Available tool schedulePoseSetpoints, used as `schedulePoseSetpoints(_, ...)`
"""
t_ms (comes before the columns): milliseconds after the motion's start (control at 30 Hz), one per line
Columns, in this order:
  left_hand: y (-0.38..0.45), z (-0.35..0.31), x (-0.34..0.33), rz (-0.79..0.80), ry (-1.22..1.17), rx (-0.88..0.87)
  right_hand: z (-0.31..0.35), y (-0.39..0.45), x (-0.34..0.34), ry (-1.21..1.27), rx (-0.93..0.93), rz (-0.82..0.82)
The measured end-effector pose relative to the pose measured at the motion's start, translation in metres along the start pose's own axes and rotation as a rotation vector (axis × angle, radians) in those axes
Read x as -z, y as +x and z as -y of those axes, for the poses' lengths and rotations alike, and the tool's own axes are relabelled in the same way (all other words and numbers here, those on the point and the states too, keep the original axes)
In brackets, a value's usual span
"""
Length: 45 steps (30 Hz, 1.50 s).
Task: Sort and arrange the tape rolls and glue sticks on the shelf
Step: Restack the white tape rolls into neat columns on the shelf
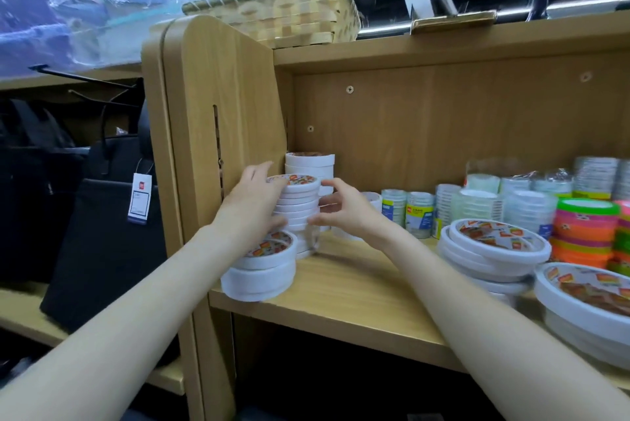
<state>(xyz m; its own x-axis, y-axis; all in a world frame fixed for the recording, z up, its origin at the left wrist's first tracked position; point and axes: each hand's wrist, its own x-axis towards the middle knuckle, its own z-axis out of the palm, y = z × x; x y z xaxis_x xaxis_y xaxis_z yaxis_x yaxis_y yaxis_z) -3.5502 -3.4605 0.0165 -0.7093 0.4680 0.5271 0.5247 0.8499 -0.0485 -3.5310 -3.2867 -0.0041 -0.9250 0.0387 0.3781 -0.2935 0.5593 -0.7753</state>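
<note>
Hands both on tall stack of small white double-sided tape rolls (pixel 297 205) at left end of light wooden shelf (pixel 344 287).
L hand (pixel 254 205) wraps stack's left side, fingers curled round it; R hand (pixel 344 209) pinches its right side w/ thumb and bent fingers. Shorter stack of wider white rolls (pixel 260 267) sits just in front, near shelf edge; another white stack (pixel 309 163) behind. Large flat white tape rolls (pixel 491 250) and neon tape rolls (pixel 586 233) lie to the right.
</note>
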Motion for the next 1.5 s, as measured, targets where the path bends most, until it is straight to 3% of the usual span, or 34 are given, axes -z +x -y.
schedulePoseSetpoints(267, 0.032, 0.009, 0.025, 0.179, 0.160, -0.144, -0.006, 0.006, -0.008, -0.068, 0.074, -0.076)
schedulePoseSetpoints(433, 0.041, 0.000, 0.026, 0.328, 0.168, -0.149, -0.010, 0.004, -0.002, -0.085, 0.059, 0.048)
schedulePoseSetpoints(700, 0.034, 0.011, 0.016, 0.175, 0.247, -0.235, -0.014, 0.000, -0.012, -0.161, 0.085, 0.018)
schedulePoseSetpoints(867, 0.033, 0.014, 0.017, 0.249, 0.317, -0.243, -0.020, -0.002, -0.022, -0.202, 0.062, 0.123)
schedulePoseSetpoints(967, 0.035, 0.015, 0.019, 0.207, 0.381, -0.270, -0.024, 0.002, -0.031, -0.236, 0.086, 0.058)
schedulePoseSetpoints(1133, 0.033, 0.020, 0.017, 0.174, 0.291, -0.318, -0.025, 0.004, -0.027, -0.189, 0.103, 0.023)
schedulePoseSetpoints(1300, 0.037, 0.019, 0.012, 0.216, 0.300, -0.324, -0.023, -0.003, -0.018, -0.211, 0.058, 0.091)
schedulePoseSetpoints(1500, 0.040, 0.022, 0.012, 0.233, 0.330, -0.328, -0.024, 0.005, -0.019, -0.233, 0.001, 0.012)
